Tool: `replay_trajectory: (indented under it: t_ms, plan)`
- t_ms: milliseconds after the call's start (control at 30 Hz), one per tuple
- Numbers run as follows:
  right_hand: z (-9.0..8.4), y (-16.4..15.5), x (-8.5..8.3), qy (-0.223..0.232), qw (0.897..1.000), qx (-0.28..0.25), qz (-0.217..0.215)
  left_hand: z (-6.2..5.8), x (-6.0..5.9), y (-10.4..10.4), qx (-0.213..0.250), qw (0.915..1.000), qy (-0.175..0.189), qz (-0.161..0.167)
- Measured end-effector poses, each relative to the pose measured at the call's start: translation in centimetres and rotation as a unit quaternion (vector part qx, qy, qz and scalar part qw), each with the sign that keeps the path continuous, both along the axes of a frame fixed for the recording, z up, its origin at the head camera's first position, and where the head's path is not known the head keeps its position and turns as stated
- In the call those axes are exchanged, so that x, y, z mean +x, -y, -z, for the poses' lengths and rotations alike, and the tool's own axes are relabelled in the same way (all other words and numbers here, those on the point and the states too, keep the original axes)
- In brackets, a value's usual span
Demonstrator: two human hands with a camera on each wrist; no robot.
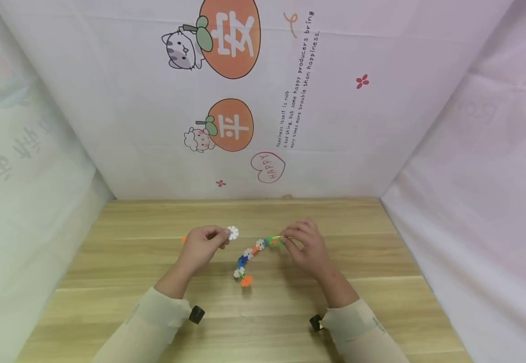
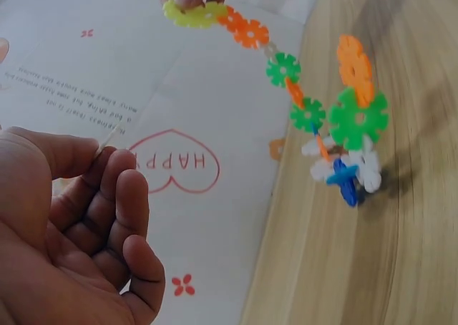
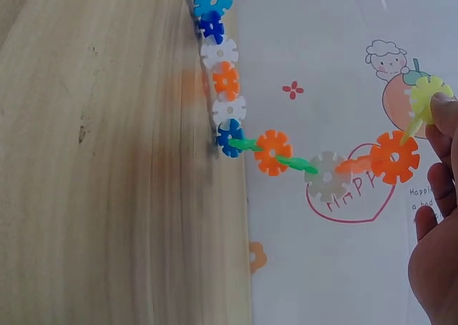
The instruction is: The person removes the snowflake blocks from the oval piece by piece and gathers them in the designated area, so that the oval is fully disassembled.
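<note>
My left hand (image 1: 201, 248) pinches a white notched snowflake disc (image 1: 233, 233) between thumb and forefinger; in the left wrist view the disc (image 2: 108, 139) shows edge-on. My right hand (image 1: 307, 248) grips a yellow snowflake disc (image 3: 428, 96), the end piece of a chain of interlocked discs. From there the chain runs through orange (image 3: 395, 157), clear, green, blue and white discs, curving down to the left. Its far end has a green disc (image 2: 359, 117) and an orange disc (image 1: 246, 281). The white disc is apart from the chain, to its left.
A wooden table (image 1: 263, 322) lies under both hands. Partly behind the left hand, a small orange piece (image 1: 184, 239) shows. A white printed cloth (image 1: 326, 126) rises at the table's back edge, with pale cloth walls on both sides.
</note>
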State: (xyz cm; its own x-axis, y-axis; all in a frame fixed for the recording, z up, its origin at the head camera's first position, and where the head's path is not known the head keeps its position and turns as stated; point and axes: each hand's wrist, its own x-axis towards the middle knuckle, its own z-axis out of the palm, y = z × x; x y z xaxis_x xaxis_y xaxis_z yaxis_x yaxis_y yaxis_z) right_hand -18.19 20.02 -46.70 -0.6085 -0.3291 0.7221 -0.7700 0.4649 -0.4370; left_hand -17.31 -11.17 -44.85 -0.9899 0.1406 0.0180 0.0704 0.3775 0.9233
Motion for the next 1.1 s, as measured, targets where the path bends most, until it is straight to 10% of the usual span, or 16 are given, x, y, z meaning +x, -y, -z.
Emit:
replay_trajectory:
  t_ms: [1100]
  plan:
    - [0.0, -0.2, 0.5, 0.023, 1.0, -0.008, 0.0, 3.8, -1.4, 8.8, -0.049, 0.9919, 0.051, -0.106]
